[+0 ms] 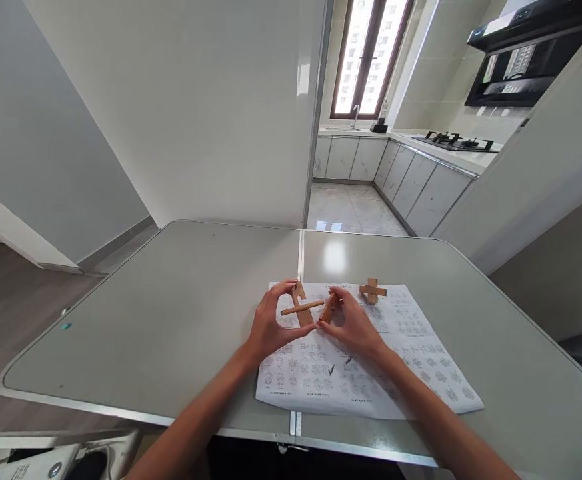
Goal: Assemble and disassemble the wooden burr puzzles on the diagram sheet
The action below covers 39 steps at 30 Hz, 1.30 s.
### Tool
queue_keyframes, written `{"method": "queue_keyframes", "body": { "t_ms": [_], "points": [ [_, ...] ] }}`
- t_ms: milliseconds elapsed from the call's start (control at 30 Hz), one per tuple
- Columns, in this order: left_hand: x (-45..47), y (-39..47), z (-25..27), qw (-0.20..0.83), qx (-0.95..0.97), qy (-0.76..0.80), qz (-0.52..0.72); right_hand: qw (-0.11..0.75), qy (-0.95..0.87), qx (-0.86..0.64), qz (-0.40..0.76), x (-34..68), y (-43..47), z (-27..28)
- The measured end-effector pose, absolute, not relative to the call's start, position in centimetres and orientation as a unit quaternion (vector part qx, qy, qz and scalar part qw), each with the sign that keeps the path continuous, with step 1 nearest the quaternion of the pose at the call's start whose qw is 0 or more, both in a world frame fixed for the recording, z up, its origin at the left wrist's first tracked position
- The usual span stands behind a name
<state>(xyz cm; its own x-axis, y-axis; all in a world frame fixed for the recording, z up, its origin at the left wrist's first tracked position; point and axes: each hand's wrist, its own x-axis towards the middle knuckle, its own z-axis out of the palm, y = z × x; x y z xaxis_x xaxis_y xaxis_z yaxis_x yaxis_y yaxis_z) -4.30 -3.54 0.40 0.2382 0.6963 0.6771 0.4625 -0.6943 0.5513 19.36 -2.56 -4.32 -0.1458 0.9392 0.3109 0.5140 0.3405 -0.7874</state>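
My left hand (273,327) grips a flat wooden puzzle piece (305,316) by its two ends, between thumb and fingers. A thin wooden stick (289,311) crosses this piece at a slant; whether it passes through a slot or lies over it I cannot tell. Close by on the right, my right hand (353,327) pinches another wooden puzzle piece (327,309), partly hidden by the fingers. Both hands are above a printed paper sheet (315,400) covered in small diagrams. On the sheet's far right part sits a cross-shaped wooden puzzle assembly (372,291).
The sheet lies on a grey folding table (171,320) with a metal seam down its middle. A small teal object (65,326) is near the left edge. Beyond the table are a white wall panel (211,120) and a kitchen with a gas stove (455,141).
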Motion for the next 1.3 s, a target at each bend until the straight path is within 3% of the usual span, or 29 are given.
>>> {"method": "queue_keyframes", "body": {
  "t_ms": [167,500,900,1300],
  "points": [
    [-4.3,-3.4,0.1,0.126,0.782,0.363,0.49,0.35,-0.773,-0.49,0.202,19.1,-2.8,-4.7],
    [-4.2,-3.5,0.2,0.126,0.784,0.358,0.492,0.31,-0.803,-0.473,0.187,19.2,-2.8,-4.4],
    [-4.0,-3.5,0.2,0.142,0.786,0.355,0.486,0.413,-0.767,-0.392,0.297,19.4,-3.4,-1.2],
    [-4.1,-3.6,0.0,0.193,0.797,0.367,0.439,0.419,-0.758,-0.367,0.34,18.9,-4.2,-0.8]
  ]
}}
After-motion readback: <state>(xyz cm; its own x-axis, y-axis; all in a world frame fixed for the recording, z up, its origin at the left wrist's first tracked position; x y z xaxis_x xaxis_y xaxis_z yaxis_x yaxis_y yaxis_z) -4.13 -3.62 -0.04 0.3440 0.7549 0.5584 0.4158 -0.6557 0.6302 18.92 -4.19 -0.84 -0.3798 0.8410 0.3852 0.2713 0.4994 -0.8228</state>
